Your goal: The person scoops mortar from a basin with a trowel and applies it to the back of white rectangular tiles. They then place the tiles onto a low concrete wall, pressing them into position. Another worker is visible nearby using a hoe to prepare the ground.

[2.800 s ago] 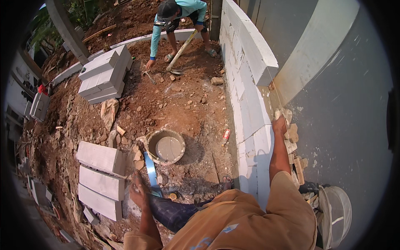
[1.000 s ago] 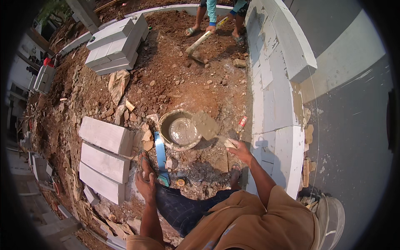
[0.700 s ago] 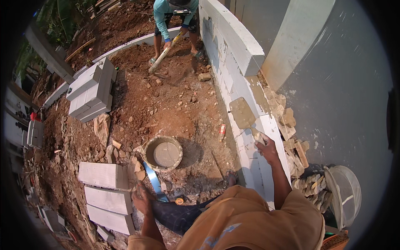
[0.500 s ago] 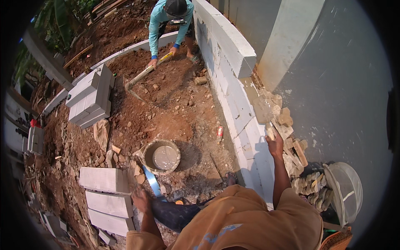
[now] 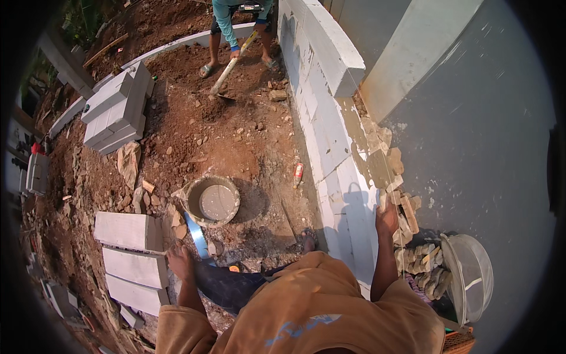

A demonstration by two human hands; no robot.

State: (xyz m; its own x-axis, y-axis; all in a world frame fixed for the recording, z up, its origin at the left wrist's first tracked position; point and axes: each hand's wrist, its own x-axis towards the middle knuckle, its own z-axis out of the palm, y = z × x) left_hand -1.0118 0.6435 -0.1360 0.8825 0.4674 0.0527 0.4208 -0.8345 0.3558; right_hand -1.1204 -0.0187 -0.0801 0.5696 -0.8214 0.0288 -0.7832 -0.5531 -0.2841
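My right hand [image 5: 387, 219] is closed at the top of the white block wall [image 5: 348, 194], around the pale handle of what looks like a mortar-smeared trowel; my fingers hide most of it. Beyond that hand, grey mortar [image 5: 356, 127] coats the wall's top face. My left hand [image 5: 180, 259] is low beside my bent knee, fingers curled at the end of a thin pale strip [image 5: 150, 252]. That strip runs along the white blocks [image 5: 134, 266] on the ground; what the fingers hold is unclear. Between my hands stands a bucket [image 5: 212, 202] of wet mortar.
Ahead, a co-worker [image 5: 227, 17] holds a hoe [image 5: 227, 74] with its blade at the soil. Stacked blocks [image 5: 118, 109] stand far left. A blue saw-like blade [image 5: 196, 235] lies by the bucket. Stone rubble [image 5: 407, 215], a taut string and a mesh cover [image 5: 469, 277] are right.
The view has shifted, moving the ground things left and up. My right hand sits nearer me along the wall, and more mortar shows on its top. The co-worker's hoe blade has come down to the soil.
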